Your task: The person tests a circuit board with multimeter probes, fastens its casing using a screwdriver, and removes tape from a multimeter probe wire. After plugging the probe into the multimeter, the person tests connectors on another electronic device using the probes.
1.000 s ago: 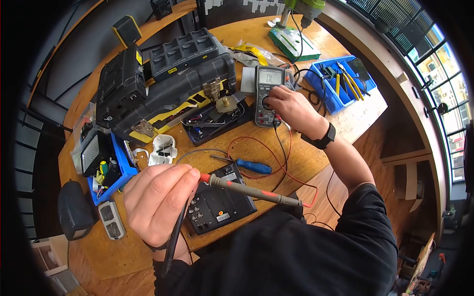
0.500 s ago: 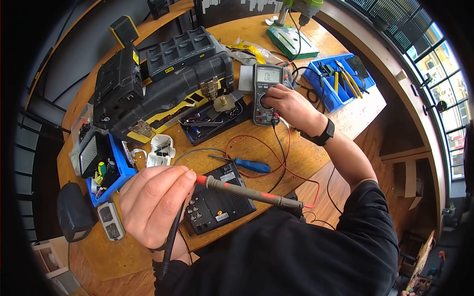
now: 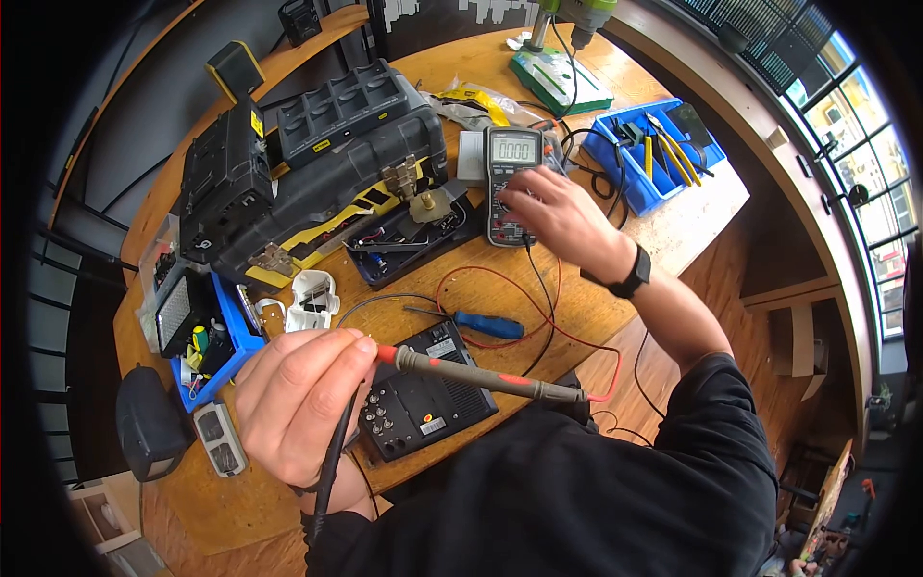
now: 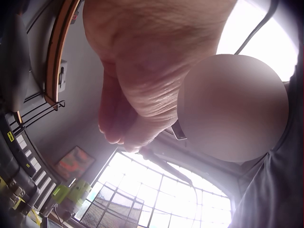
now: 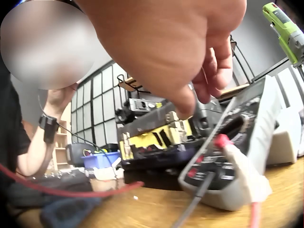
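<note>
My left hand (image 3: 306, 404) pinches the tip end of a multimeter probe with a grey body and red bands (image 3: 481, 376), which points off to the right. A black probe (image 3: 332, 462) runs down from the same fingers; the tips are mostly hidden by them. The digital multimeter (image 3: 512, 150) lies face up on the table, its display reading 0.000. Just over its dial (image 5: 232, 127) hovers my right hand (image 3: 565, 217), fingers loosely bent around nothing. In the right wrist view, a gap shows between the fingertips and the meter face. Red and black leads plug into the meter's lower end.
Below the hands lie a black device with round connectors (image 3: 423, 409) and a blue-handled screwdriver (image 3: 488, 325). A large black toolbox (image 3: 336, 183) stands behind, near an open tray of parts (image 3: 409, 252). Blue bins (image 3: 642, 197) hold pliers at right and assorted things at left.
The meter's display has gone from OL to 0.000. My right hand has lifted off the dial, while my left hand keeps its pinch on the probes.
</note>
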`<state>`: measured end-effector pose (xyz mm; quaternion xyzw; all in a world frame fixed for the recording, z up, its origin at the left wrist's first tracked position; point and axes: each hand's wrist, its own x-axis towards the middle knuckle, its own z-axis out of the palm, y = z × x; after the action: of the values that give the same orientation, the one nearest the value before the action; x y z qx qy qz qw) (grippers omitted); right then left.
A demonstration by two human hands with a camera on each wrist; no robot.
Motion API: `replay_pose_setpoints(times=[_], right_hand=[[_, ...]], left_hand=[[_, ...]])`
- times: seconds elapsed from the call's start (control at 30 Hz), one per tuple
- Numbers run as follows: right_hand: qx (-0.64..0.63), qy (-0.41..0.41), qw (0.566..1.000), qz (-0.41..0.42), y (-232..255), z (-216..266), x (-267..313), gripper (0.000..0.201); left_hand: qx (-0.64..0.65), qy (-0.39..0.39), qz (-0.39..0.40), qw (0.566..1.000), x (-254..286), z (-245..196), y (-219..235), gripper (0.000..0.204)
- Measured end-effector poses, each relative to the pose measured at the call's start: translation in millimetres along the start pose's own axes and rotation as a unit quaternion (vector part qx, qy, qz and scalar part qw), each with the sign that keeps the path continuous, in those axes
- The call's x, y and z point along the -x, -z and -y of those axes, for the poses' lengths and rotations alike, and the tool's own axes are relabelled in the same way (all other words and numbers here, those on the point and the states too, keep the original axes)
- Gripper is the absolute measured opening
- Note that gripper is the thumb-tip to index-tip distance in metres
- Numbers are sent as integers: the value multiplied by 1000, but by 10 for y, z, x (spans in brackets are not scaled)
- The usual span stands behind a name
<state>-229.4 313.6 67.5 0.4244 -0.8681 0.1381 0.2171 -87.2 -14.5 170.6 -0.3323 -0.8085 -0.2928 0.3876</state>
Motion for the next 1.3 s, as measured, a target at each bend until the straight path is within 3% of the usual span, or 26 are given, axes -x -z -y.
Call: replay_pose_setpoints(times=[0.1, 0.23, 0.27, 0.3, 0.4, 0.5, 0.63, 0.7, 1.13, 1.3], right_hand=[[-147, 36, 984, -97, 229, 560, -78, 53], [-391, 91, 898, -180, 223, 1217, -187, 70], [-402, 110, 883, -217, 229, 1304, -281, 57], [-401, 108, 883, -219, 213, 1346, -281, 57], [-431, 57, 868, -238, 211, 1458, -337, 20], [-412, 8, 880, -237, 149, 1493, -294, 28], [-444, -16, 856, -264, 93, 1522, -229, 24], [-456, 27, 851, -259, 105, 1479, -200, 21], [-444, 9, 845, -298, 146, 1540, -224, 25], [-444, 26, 843, -302, 103, 1534, -243, 26]], left_hand=[[2, 10, 1, 1000, -12, 15, -35, 30], [16, -4, 23, 1000, -16, 39, -152, 31], [23, -14, 38, 999, -21, 48, -167, 31], [24, -17, 39, 999, -20, 39, -179, 31], [28, -8, 52, 998, -26, 9, -183, 34], [27, 16, 27, 999, -46, 4, -141, 35], [54, 42, 33, 997, -37, 2, -88, 39], [77, 39, 88, 992, -58, 46, -137, 39], [69, 43, 55, 995, -12, 33, -163, 37], [75, 29, 77, 994, -29, 54, -150, 36]])
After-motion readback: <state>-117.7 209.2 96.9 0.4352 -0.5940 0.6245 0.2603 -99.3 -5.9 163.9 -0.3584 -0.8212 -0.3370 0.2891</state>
